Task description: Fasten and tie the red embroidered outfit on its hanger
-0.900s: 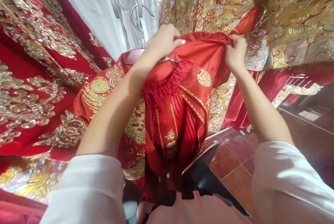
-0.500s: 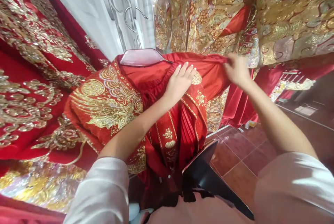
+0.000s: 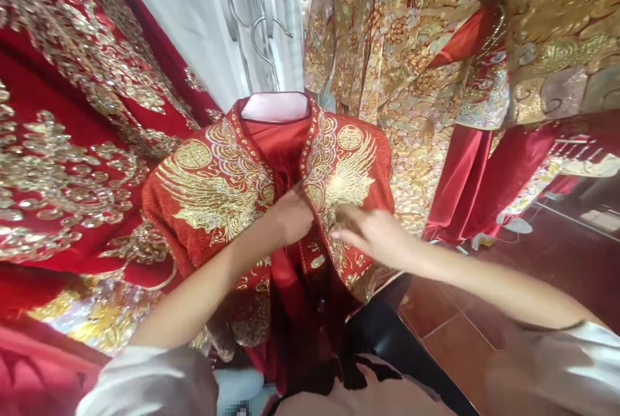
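Gripping the embroidered red jacket [image 3: 217, 190] at its front opening, left hand [image 3: 290, 216] closes on fabric; right hand [image 3: 372, 235] rests flat, fingers extended, on it.

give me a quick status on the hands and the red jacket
Left hand gripping the red embroidered jacket at its front opening. Right hand flat on the right panel. Jacket on hanger. Nothing in the way.

Right hand [image 3: 375, 235] now off red lining, lowered to jacket [image 3: 339, 177] front, right panel now closed over lining w/ gold phoenix showing, left hand [image 3: 290, 216] shifted down to centre opening btwn panels, hanger [image 3: 275, 107] neck now exposed, both hands close together.
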{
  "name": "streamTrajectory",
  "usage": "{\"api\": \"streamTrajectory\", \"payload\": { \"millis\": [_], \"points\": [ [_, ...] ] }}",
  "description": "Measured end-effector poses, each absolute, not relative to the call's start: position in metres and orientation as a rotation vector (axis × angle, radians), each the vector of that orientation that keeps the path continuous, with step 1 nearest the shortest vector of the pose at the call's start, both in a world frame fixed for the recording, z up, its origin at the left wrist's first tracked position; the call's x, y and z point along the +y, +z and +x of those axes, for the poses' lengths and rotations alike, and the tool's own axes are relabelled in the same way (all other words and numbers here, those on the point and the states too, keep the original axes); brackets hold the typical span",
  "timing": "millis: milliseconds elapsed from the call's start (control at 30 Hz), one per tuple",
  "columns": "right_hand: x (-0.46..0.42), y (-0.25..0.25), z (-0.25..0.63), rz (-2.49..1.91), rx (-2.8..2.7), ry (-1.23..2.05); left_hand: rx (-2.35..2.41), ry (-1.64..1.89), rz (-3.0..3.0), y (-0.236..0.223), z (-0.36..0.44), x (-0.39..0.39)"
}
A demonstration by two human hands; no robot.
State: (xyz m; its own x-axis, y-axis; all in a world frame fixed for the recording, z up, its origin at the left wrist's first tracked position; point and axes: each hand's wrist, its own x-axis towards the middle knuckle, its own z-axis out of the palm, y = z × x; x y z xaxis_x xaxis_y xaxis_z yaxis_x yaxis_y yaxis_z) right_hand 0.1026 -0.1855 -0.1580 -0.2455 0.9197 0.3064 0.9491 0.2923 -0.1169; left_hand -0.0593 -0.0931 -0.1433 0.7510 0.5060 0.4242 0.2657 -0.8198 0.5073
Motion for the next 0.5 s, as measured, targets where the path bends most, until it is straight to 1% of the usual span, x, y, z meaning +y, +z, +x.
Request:
{"api": "streamTrajectory", "payload": {
  "millis": [67, 133, 167, 200, 233, 267, 333, 400, 433, 500],
  "points": [
    [-0.165, -0.124, 0.110, -1.549, -2.110, -0.321, 0.578, 0.757, 2.640, -0.121, -0.100, -0.105],
    [-0.136, -0.088, 0.117, -1.370, -2.013, -0.511, 0.718, 1.138, 2.635, -0.094, -0.133, -0.105],
    [-0.120, -0.073, 0.121, -1.295, -2.011, -0.552, 0.797, 1.342, 2.590, -0.082, -0.144, -0.101],
    [-0.104, -0.061, 0.123, -1.240, -2.037, -0.550, 0.870, 1.485, 2.535, -0.072, -0.152, -0.093],
    [-0.088, -0.052, 0.126, -1.206, -2.089, -0.512, 0.939, 1.535, 2.507, -0.065, -0.157, -0.082],
    [-0.074, -0.047, 0.127, -1.193, -2.147, -0.457, 1.009, 1.497, 2.510, -0.060, -0.159, -0.070],
    [-0.056, -0.042, 0.129, -1.205, -2.220, -0.366, 1.117, 1.290, 2.551, -0.057, -0.157, -0.046],
    [-0.048, -0.039, 0.128, -1.231, -2.196, -0.348, 1.144, 1.185, 2.547, -0.057, -0.153, -0.031],
    [-0.048, -0.038, 0.127, -1.237, -2.151, -0.358, 1.124, 1.230, 2.515, -0.057, -0.150, -0.027],
    [-0.049, -0.032, 0.124, -1.223, -2.052, -0.375, 1.062, 1.427, 2.410, -0.055, -0.147, -0.028]
  ]
}}
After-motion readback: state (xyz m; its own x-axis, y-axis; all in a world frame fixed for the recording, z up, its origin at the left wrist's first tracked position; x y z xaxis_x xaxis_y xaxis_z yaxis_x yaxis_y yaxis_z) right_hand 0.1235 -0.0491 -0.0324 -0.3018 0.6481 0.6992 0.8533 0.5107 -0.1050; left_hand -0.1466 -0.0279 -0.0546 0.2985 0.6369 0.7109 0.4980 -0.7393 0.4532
